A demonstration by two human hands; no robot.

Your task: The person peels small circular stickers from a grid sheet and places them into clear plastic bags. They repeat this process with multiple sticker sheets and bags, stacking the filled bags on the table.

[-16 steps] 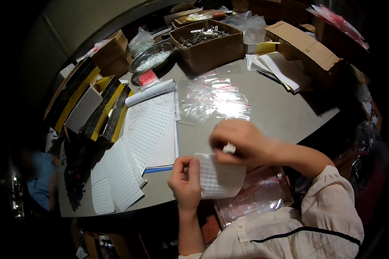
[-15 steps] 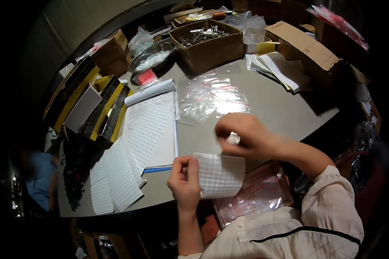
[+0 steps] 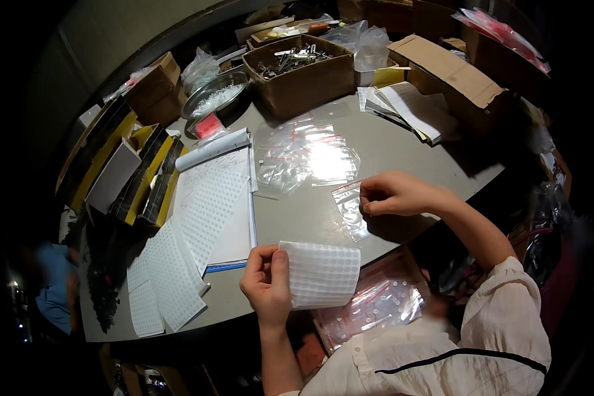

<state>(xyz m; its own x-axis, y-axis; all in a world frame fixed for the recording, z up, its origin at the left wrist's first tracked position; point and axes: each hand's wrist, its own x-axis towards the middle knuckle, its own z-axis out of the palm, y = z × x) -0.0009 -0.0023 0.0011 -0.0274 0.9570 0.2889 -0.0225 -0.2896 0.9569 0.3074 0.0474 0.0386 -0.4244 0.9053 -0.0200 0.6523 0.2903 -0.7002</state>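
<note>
My left hand [image 3: 268, 280] pinches the left edge of a whitish sheet of round stickers [image 3: 323, 276], held up and slightly curled over the table's front edge. To the right, my right hand [image 3: 397, 196] has its thumb and fingers closed at the right edge of a small clear zip bag [image 3: 348, 210] with a red seal line. The bag lies nearly flat on the table, and the fingertips partly cover its edge. Below the sheet, several clear bags [image 3: 389, 300] with small round white dots lie in a box by my lap.
A pile of clear zip bags [image 3: 290, 162] lies mid-table. Left are a clipboard pad [image 3: 234, 247], printed sticker sheets [image 3: 168, 274] and black-yellow boxes [image 3: 142, 175]. Behind stand a bowl of white pieces [image 3: 218, 99], a carton of metal parts [image 3: 303, 79] and another carton [image 3: 449, 69].
My right hand has moved away from the sticker sheet, right and slightly farther out; the zip bag now shows beside its fingertips. The left hand still holds the sheet. The whole view has shifted a little.
</note>
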